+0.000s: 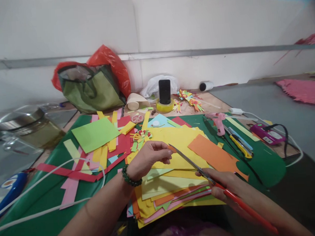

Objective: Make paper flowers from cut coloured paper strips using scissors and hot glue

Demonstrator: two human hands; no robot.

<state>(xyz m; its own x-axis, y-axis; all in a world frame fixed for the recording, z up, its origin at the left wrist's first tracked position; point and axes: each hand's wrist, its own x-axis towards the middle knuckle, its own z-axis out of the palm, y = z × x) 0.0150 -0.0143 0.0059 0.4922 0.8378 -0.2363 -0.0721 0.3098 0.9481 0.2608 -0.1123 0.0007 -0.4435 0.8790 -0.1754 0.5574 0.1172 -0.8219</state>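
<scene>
My left hand (148,156), with a green bead bracelet at the wrist, pinches a small orange paper scrap (171,148) between thumb and fingers. My right hand (228,182) grips red-handled scissors (198,168), whose blades point up-left and meet that scrap. Both hands hover over a stack of coloured paper sheets (173,187), mostly yellow, with a larger orange sheet (213,153) lying on top at the right.
A green mat (46,199) covers the table, strewn with paper strips. A light green sheet (95,134) lies left. A pink glue gun (219,121), a yellow cutter (240,145), a phone (164,91) on a tape roll, and a bag (89,88) sit behind. White cables (40,178) cross the left side.
</scene>
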